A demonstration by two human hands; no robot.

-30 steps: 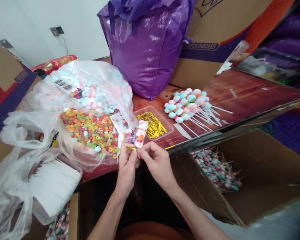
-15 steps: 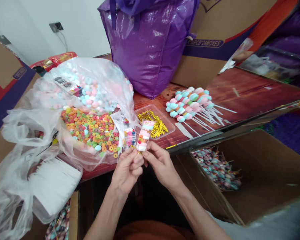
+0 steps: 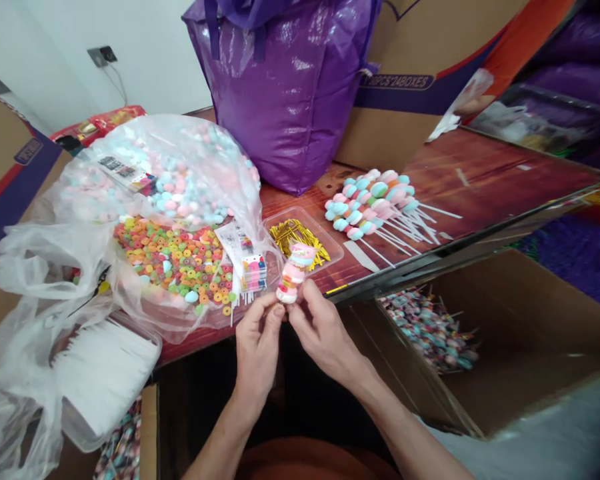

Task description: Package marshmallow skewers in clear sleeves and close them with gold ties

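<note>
A wrapped candy skewer (image 3: 293, 275), stacked from pink, white, blue and orange pieces, stands tilted between my hands. My left hand (image 3: 260, 340) pinches at its lower end, thumb against fingers. From the other side my right hand (image 3: 325, 330) has its fingers closed at the same spot. A gold twist tie was in my fingers earlier; now the fingers mostly hide it. Just beyond the candy lies a clear tray (image 3: 337, 250) of gold twist ties (image 3: 300, 237). Printed clear wrappers (image 3: 253, 270) lie to the left of the candy.
Candy skewers on white sticks (image 3: 373, 200) are piled at the right. Bags hold ring candies (image 3: 175, 260) and marshmallows (image 3: 185, 190). White sticks (image 3: 97, 370) fill a tub at left. A purple bag (image 3: 285, 100) stands behind; an open carton (image 3: 530, 333) sits lower right.
The gold twist tie end that stuck out at my left fingers is no longer visible. The candy skewer has tilted rightward, and both hands have shifted slightly around its lower end.
</note>
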